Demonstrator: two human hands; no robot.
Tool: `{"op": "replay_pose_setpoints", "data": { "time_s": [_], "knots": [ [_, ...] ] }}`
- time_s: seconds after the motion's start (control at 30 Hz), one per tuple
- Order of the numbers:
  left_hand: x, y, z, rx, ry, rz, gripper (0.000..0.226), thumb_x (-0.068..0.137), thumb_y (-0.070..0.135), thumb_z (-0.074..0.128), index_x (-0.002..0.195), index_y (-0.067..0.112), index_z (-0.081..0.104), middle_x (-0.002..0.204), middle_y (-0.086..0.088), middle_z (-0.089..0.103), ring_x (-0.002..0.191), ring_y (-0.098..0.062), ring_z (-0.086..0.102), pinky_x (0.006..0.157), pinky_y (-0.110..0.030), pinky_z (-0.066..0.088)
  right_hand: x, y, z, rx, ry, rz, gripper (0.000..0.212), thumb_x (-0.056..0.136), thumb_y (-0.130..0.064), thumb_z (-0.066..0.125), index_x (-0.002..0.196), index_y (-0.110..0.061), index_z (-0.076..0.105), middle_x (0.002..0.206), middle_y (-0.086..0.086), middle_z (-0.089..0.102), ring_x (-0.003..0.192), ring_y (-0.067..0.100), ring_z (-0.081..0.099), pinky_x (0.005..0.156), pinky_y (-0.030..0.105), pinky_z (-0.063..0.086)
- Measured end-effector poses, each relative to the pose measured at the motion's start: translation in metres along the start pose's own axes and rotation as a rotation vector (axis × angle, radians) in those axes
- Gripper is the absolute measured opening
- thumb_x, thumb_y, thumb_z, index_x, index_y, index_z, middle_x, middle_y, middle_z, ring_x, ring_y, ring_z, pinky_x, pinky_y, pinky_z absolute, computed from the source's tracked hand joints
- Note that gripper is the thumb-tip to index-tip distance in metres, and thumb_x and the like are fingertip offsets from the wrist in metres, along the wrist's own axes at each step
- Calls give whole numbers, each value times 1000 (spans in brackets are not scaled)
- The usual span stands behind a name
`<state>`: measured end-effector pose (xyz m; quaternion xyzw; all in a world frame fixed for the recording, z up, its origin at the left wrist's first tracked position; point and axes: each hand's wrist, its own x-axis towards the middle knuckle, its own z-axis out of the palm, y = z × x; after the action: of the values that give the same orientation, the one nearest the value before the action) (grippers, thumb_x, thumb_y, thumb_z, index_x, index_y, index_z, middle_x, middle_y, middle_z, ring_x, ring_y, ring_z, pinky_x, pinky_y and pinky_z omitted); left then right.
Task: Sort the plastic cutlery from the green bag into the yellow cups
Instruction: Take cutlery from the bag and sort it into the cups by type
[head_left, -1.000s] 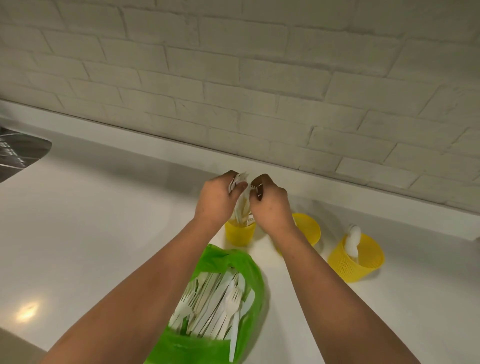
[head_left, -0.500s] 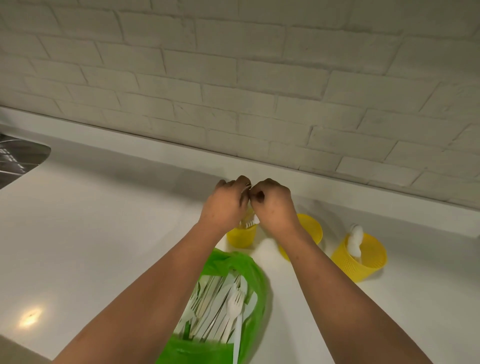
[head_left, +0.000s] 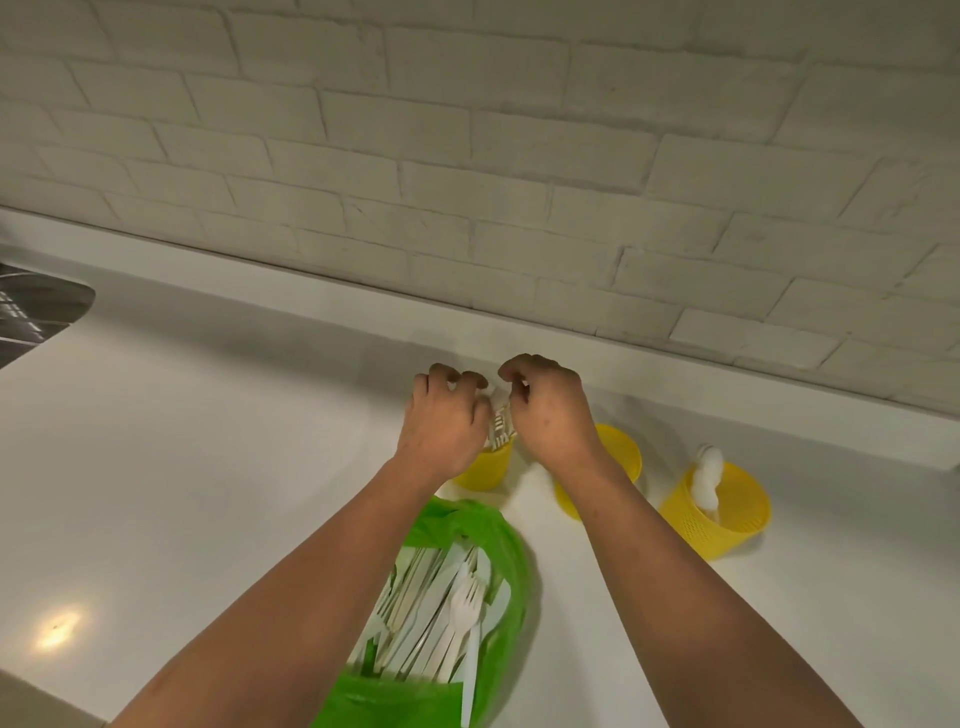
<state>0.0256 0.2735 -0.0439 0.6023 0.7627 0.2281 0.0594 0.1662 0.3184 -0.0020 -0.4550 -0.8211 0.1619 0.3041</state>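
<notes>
**Fig.** Deposit step, head view. L hand (head_left: 444, 421) and R hand (head_left: 550, 410) meet over the left yellow cup (head_left: 485, 470), where white forks (head_left: 501, 423) stand w/ tines showing btwn the hands. Fingers of both hands curl inward toward the fork tops. The knuckles hide the contact, so I cannot tell whether they pinch a piece or hold nothing.

The green bag (head_left: 501, 545) lies open on the counter (head_left: 208, 467), nearer than the cups and partly under the L forearm. It holds much loose cutlery (head_left: 441, 608), so sorting looks far from done.

Next move, prob.: free the hands, reach back to the bag, pick one type and match it to its cup. Spoons (head_left: 709, 478) sit in the right cup (head_left: 727, 519).

The R wrist half covers the middle cup (head_left: 621, 452), and its contents are not visible. The frame edge cuts off the bag's near end. Knives vs. forks inside are hard to separate.
</notes>
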Motion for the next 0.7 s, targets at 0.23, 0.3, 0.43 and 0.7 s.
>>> {"op": "replay_pose_setpoints", "data": {
  "time_s": [0.23, 0.3, 0.43, 0.7],
  "knots": [
    [-4, 1, -10, -386, -177, -111, 46, 108, 42, 33, 147, 22, 48, 148, -9, 50, 137, -31, 43, 113, -43, 35, -18, -10, -5, -109, -97, -45, 33, 89, -3, 52, 116, -9, 71, 118, 11, 70, 110, 32, 60, 97, 37, 47],
    [-5, 0, -13, -434, -237, -114, 48, 108, 43, 31, 150, 22, 44, 156, -7, 43, 144, -30, 37, 118, -44, 31, -29, -12, -5, -151, -107, -86, 29, 90, -8, 53, 114, -8, 70, 120, 11, 67, 114, 31, 57, 102, 37, 44],
    [-11, 0, -26, -457, -99, -123, 77, 94, 64, 18, 141, 11, 47, 148, -11, 48, 133, -34, 43, 110, -40, 35, -49, -20, -9, -97, -30, -79, 29, 91, -11, 57, 117, -10, 69, 128, 9, 62, 123, 28, 49, 108, 35, 39],
    [-77, 0, -83, -644, 180, -172, 11, 99, 33, 59, 105, 25, 56, 94, 4, 64, 81, -8, 62, 75, -28, 48, -101, -44, -29, 282, 12, -26, 15, 90, -5, 62, 93, -18, 70, 95, -7, 67, 86, 4, 58, 79, 15, 46]
  ]
}}
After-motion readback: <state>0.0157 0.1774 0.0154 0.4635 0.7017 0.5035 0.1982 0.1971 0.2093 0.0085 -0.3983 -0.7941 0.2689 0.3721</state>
